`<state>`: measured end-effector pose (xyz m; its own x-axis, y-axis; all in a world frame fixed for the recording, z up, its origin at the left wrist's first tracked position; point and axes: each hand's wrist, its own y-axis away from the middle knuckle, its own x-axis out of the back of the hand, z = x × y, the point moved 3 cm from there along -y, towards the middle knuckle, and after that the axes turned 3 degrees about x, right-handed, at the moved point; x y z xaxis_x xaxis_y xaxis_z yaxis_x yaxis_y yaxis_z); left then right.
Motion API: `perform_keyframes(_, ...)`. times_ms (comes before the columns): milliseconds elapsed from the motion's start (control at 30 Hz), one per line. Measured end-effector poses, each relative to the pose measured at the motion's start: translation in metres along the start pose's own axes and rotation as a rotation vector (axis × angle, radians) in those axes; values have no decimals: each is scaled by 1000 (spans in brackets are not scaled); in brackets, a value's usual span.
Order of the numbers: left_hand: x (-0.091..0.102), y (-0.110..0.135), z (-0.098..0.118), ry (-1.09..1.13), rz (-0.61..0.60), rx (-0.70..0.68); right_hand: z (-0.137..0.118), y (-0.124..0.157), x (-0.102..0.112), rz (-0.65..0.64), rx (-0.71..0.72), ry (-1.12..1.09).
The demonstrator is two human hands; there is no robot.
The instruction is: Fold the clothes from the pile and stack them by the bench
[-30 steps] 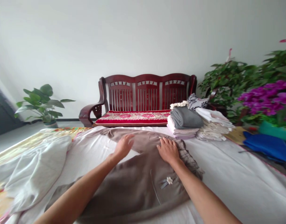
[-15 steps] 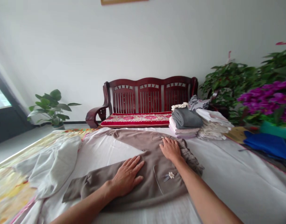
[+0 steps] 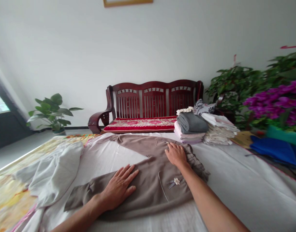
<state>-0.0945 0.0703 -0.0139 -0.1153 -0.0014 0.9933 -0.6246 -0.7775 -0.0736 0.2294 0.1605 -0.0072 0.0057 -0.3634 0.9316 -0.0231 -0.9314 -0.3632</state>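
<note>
A pair of greyish-brown trousers [image 3: 148, 180] lies spread on the white cloth [image 3: 225, 187], its legs splayed toward the left and its gathered waistband at the right. A small white flower ornament [image 3: 176, 181] sits on the near side. My left hand [image 3: 119, 187] rests flat on the near leg, fingers stretched out. Close to the waistband, my right hand [image 3: 176, 154] presses on the far part of the trousers, palm down with fingers extended. Neither hand grips anything.
Folded clothes [image 3: 190, 125] and a white folded pile [image 3: 219, 129] stand at the back right. A crumpled white garment [image 3: 57, 174] lies at left. Blue fabric [image 3: 273, 149] and purple flowers [image 3: 276, 101] are at right. Behind the table is a wooden bench [image 3: 152, 100].
My left hand has slid left along the near trouser leg, toward its cuff. My right hand stays in place on the trousers.
</note>
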Motion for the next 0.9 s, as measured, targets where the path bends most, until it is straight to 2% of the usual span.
perform_keyframes(200, 2, 8, -8, 14, -19, 20, -1, 0, 2, -4, 3, -9)
perform_keyframes(567, 2, 7, -6, 24, -13, 32, -2, 0, 2, -34, -1, -2)
perform_keyframes(700, 5, 7, -4, 21, -26, 33, -2, -1, 0, -91, -8, 2)
perform_keyframes(900, 3, 8, -6, 17, -14, 48, 2, -11, 6, -262, -24, 4)
